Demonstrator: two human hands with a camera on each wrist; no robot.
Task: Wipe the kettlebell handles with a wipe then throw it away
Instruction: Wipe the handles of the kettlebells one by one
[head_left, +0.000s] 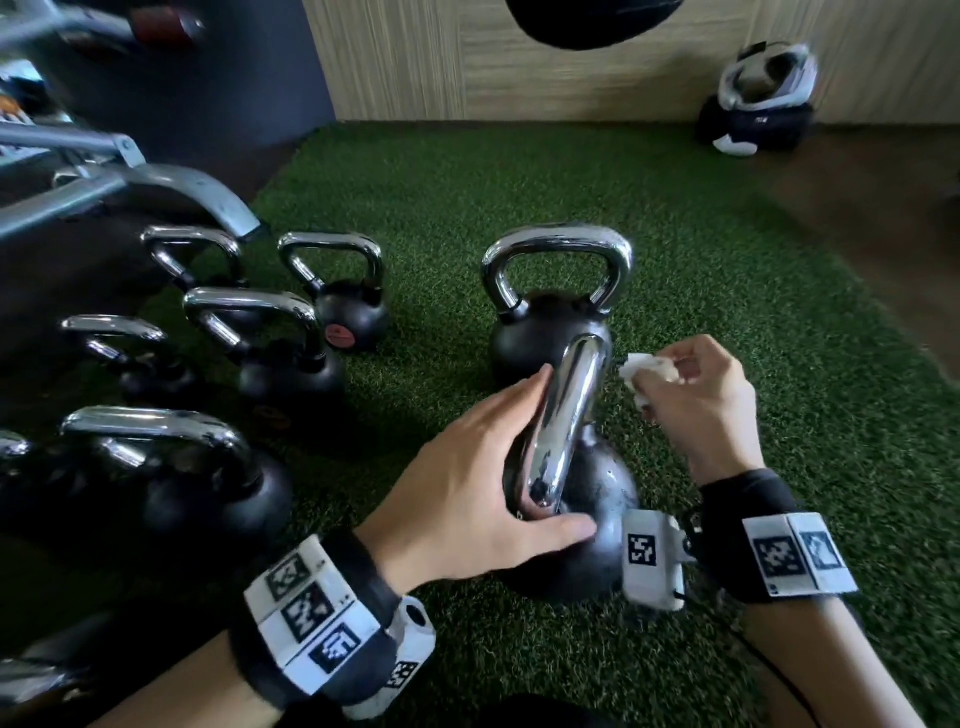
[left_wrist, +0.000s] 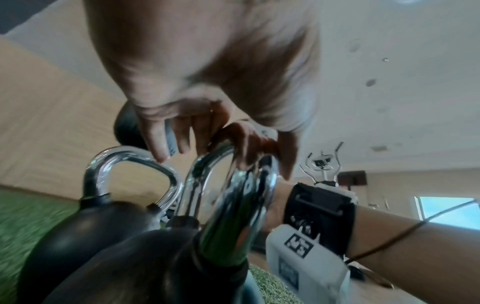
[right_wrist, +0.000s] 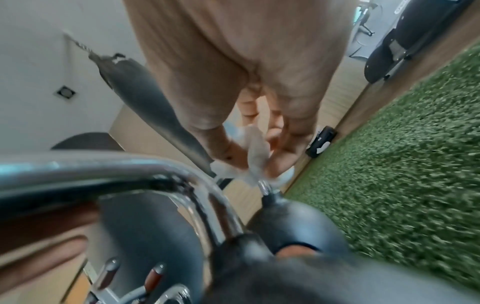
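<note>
A black kettlebell (head_left: 602, 525) with a chrome handle (head_left: 569, 410) stands on green turf right in front of me. My left hand (head_left: 524, 452) holds that handle: the fingers lie along its left side and the thumb sits on the black ball by the handle's base. In the left wrist view the fingers (left_wrist: 244, 148) curl over the handle (left_wrist: 233, 205). My right hand (head_left: 680, 384) pinches a crumpled white wipe (head_left: 644, 369) just right of the handle's top, a little apart from it. In the right wrist view the wipe (right_wrist: 255, 158) is bunched in the fingertips.
A second large kettlebell (head_left: 545, 338) stands just behind the near one. Several smaller kettlebells (head_left: 291, 364) line the left side beside a grey metal rack (head_left: 156, 182). A black and white bag (head_left: 753, 98) lies by the far wall. Turf (head_left: 805, 389) extends to the right.
</note>
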